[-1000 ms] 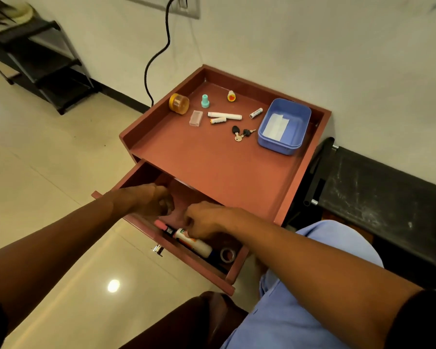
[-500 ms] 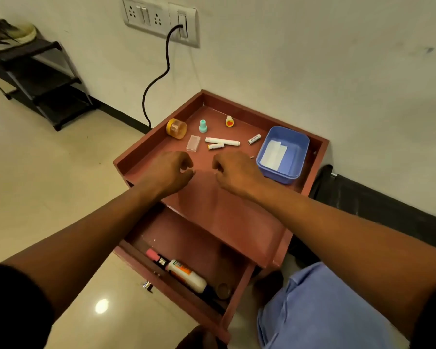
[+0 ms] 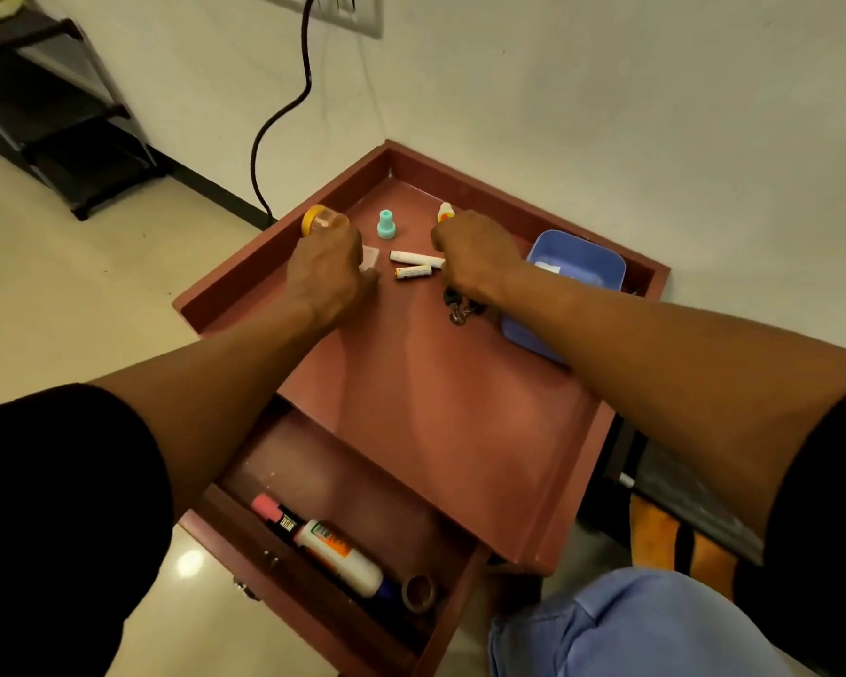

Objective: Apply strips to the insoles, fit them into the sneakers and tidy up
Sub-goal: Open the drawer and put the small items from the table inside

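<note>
Both hands have travelled from mid-tabletop to the small items at the back. Left hand (image 3: 324, 270) curls over a clear case (image 3: 371, 258), right hand (image 3: 475, 256) over a white tube (image 3: 415, 258); whether either grips is hidden. Strips lie in the blue tray (image 3: 601, 266), apparently for tidying.

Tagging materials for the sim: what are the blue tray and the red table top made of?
Blue tray: looks like moulded plastic, smooth with a slight sheen and rounded corners. Red table top: probably painted or laminated wood, judging by its flat satin surface and square raised rim; the core is not visible.
</note>
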Motion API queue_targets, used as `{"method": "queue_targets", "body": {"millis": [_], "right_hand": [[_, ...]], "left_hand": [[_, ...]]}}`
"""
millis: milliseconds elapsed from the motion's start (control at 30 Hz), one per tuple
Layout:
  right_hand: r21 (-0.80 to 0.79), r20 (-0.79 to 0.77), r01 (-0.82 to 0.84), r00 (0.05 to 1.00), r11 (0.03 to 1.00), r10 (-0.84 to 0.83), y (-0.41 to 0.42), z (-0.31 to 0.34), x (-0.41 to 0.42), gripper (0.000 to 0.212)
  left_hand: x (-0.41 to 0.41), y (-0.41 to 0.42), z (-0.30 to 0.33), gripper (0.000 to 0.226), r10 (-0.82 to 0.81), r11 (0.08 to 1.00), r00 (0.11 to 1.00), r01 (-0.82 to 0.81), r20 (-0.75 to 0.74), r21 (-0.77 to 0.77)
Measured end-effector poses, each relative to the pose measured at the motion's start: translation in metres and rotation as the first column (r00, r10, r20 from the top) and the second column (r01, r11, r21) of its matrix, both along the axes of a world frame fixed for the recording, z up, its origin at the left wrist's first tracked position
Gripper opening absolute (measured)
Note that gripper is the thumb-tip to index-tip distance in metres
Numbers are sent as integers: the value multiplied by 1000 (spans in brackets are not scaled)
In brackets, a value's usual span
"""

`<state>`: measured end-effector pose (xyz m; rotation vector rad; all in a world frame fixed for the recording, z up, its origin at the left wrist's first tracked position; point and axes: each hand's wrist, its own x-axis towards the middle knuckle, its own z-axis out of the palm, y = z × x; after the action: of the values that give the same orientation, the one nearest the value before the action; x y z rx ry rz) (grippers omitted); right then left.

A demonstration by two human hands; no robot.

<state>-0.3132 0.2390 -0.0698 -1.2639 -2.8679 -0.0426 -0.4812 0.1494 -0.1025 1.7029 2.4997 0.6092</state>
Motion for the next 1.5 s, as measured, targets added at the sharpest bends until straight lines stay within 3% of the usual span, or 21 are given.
{"method": "queue_targets", "body": {"millis": [233,467,667,767,933,1000,1167,1500], "right_hand": [[3,57,-30,998,1000,30,6,-7,2,15],[-1,-123,92,988,996,-91,-14,13,5,31],[-200,-268,142,944,970,-193,-76,39,19,28],[-339,-181,95,970,936,-164,-124,52,29,31],[-565,-70,14,995,825,-65,-206,58,52,24],[-620,26,-11,999,784,35,-233,46,55,21],[-708,242,64,957,704,157,-261,-3,44,21],[-708,250,146,967,691,51,-259,-77,22,43]], "left_hand": [[-4,6,-4,21,2,1000,1000,-2,31,-8],[-8,-28,-2,30,-79,996,997,80,-26,44],[-5,-102,16,35,-123,989,992,126,-40,79],[-11,-155,25,35,-235,970,971,237,-28,58],[-20,-221,37,27,-490,864,869,495,67,-92],[-25,-231,28,26,-509,827,850,527,137,-197],[-33,-225,-13,45,-472,734,868,484,155,-477],[-23,-198,-70,39,-399,670,905,399,148,-627]]}}
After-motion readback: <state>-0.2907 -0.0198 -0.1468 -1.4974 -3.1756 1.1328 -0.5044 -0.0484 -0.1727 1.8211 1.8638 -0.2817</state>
